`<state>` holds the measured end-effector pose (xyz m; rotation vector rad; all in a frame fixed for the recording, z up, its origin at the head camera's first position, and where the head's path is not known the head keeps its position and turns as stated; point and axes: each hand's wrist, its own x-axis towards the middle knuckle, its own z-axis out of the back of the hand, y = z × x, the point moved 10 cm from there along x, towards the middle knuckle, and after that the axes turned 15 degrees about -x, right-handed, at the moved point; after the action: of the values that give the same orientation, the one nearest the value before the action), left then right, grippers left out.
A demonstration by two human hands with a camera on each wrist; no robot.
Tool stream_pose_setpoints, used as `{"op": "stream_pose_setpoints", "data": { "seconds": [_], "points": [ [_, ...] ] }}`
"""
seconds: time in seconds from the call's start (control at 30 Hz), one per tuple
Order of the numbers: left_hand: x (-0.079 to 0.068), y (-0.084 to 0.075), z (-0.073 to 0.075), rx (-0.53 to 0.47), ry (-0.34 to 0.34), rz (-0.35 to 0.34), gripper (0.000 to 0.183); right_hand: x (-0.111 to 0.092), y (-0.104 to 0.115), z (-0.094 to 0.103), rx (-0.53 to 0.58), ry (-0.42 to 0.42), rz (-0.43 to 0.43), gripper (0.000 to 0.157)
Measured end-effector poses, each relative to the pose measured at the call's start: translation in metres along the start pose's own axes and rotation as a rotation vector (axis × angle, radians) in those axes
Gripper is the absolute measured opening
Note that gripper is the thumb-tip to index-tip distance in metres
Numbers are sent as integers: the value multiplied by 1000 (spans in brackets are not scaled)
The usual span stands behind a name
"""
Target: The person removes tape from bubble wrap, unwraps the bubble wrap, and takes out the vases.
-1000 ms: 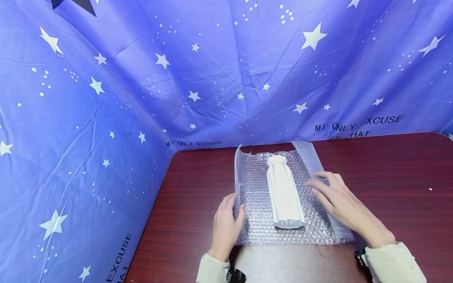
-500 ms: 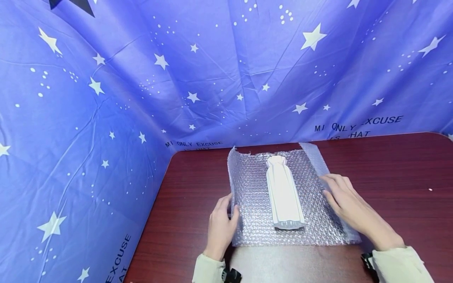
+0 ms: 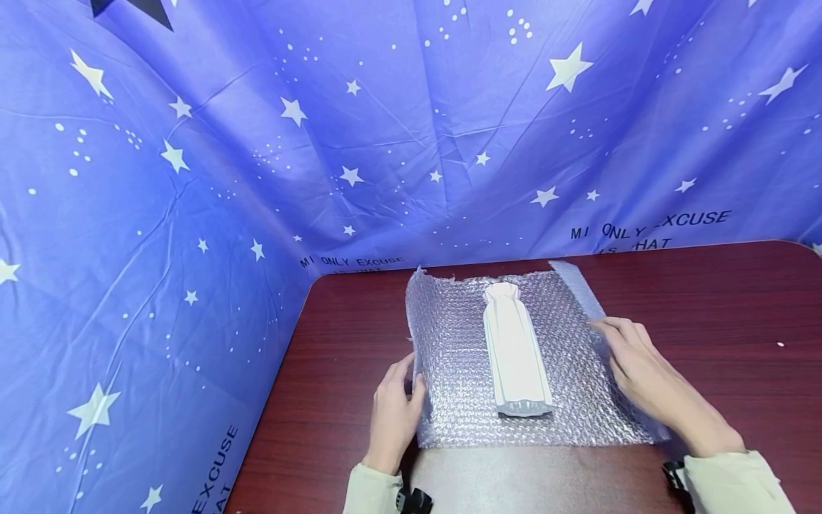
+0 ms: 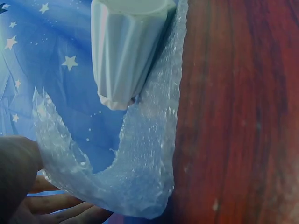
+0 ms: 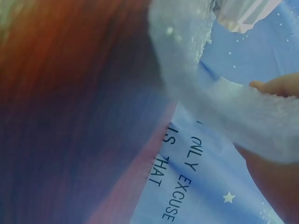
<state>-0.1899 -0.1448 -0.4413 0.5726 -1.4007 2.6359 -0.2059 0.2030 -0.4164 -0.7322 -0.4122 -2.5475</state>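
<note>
A white ribbed vase (image 3: 515, 350) lies on its side on a sheet of bubble wrap (image 3: 452, 371), neck toward the curtain. My left hand (image 3: 393, 414) holds the sheet's raised left edge, thumb on the inner side. In the left wrist view its fingers (image 4: 51, 204) show behind the curled wrap (image 4: 145, 172), with the vase's base (image 4: 135, 5) above. My right hand (image 3: 648, 375) grips the right edge, which also curls up. The right wrist view shows digits on both sides of that wrap (image 5: 201, 100), with part of the vase (image 5: 243, 14) beyond. Neither hand touches the vase.
The dark red wooden table (image 3: 719, 307) extends on both sides of the sheet. A blue curtain (image 3: 385, 143) with white stars hangs behind it and on the left. A tiny white speck (image 3: 780, 345) lies on the table at the right.
Both hands have moved apart, the left to the left and the right to the right. The wrap's two sides have spread wider with them. The vase has stayed in place.
</note>
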Motion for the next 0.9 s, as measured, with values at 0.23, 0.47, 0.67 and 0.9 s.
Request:
{"op": "stream_pose_setpoints", "data": {
  "seconds": [0.23, 0.47, 0.67, 0.9],
  "points": [
    [-1, 3, 8, 60, -36, -42, 33, -6, -6, 2, -18, 17, -10, 54],
    [-1, 3, 17, 56, -61, -34, 26, -8, -14, 1, -48, 35, -28, 54],
    [0, 5, 23, 45, -66, -19, 25, -10, -18, 4, -50, 28, -51, 50],
    [2, -2, 31, 69, -80, -24, 26, -9, -17, 15, -60, 17, -73, 47]
  ]
}}
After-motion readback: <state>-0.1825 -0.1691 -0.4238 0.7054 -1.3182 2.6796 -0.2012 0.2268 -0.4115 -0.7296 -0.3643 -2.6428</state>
